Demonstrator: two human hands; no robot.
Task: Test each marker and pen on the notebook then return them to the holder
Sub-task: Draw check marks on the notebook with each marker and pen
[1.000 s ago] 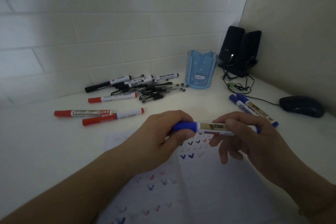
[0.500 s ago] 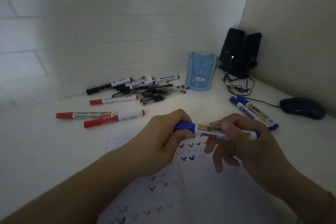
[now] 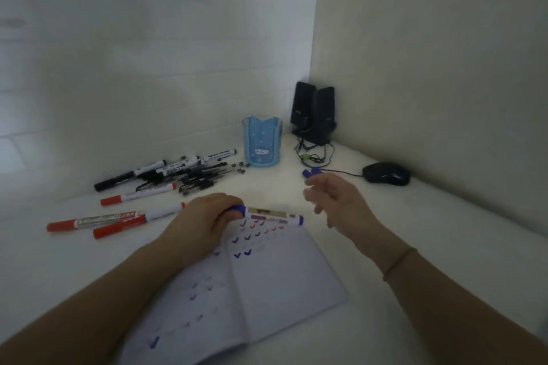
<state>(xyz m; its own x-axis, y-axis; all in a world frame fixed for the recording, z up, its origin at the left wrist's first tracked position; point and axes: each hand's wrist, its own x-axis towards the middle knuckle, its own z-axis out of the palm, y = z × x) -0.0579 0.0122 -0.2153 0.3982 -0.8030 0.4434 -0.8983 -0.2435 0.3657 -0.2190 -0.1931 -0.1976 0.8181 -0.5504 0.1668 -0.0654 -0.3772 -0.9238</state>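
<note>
My left hand grips the capped end of a blue marker, which lies level above the top edge of the open notebook. The pages carry several blue and red tick marks. My right hand hovers with relaxed fingers to the marker's right, holding nothing, above two blue markers whose ends show behind it. The blue translucent holder stands farther back. Three red markers lie left of the notebook, and a heap of black markers and pens lies behind them.
Two black speakers with tangled cables stand in the corner right of the holder. A black mouse sits by the right wall. White walls close in the desk at the back and right.
My right hand has let go of the blue marker and moved up and to the right. The left hand still holds the marker. The camera has tilted up.
</note>
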